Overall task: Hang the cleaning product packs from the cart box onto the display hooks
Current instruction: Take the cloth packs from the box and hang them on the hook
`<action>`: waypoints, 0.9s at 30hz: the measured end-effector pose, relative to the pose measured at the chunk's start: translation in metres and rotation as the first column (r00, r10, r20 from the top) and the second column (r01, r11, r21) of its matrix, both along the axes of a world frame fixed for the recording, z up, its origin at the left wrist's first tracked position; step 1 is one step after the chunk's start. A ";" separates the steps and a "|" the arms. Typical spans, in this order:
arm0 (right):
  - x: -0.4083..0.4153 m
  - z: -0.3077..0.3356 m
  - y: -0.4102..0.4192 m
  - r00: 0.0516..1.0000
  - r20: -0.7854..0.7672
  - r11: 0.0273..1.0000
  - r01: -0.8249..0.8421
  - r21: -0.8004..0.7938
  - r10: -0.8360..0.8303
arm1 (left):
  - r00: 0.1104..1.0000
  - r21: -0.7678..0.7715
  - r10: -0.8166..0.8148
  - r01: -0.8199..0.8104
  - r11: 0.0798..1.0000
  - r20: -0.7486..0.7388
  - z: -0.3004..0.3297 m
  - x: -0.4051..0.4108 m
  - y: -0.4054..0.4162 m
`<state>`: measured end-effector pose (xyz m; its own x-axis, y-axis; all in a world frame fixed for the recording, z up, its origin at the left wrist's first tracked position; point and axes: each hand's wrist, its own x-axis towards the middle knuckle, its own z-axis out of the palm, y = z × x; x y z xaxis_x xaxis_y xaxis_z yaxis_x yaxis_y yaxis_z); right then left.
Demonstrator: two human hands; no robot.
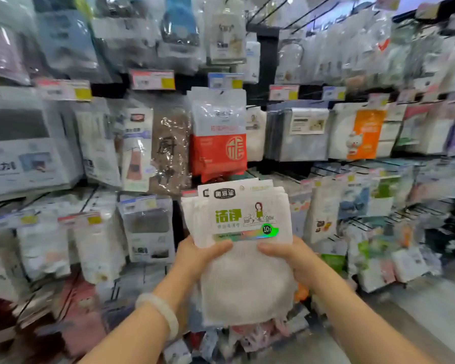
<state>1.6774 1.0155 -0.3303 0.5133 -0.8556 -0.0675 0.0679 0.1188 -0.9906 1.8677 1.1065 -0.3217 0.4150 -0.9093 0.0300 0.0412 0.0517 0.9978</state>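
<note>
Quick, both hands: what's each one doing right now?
Left hand: grips the white cloth packs, thumb on front.
Right hand: grips the same packs.

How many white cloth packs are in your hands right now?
2 at least: the front pack, gripped by left hand and right hand, and one behind it; more may be hidden.

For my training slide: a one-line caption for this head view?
Both hands, left hand and right hand, hold white cloth packs up before the crowded display.
</note>
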 end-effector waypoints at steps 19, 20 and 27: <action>-0.132 0.059 -0.231 0.976 0.092 0.970 0.208 -0.127 -0.197 | 0.982 -0.214 -0.185 0.187 0.959 0.028 0.059 -0.118 -0.276; -0.126 0.063 -0.247 0.978 0.100 0.971 0.196 -0.137 -0.183 | 0.986 -0.232 -0.166 0.169 0.958 0.031 0.062 -0.113 -0.289; -0.087 0.073 -0.322 0.985 0.174 0.993 0.022 -0.119 -0.001 | 0.999 -0.258 -0.028 0.016 0.966 -0.045 0.069 -0.084 -0.340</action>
<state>1.5909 0.6939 -0.2569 0.4982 -0.8580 0.1248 0.2400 -0.0018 -0.9708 1.7832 0.7669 -0.2524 0.4018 -0.8823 0.2449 0.0924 0.3052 0.9478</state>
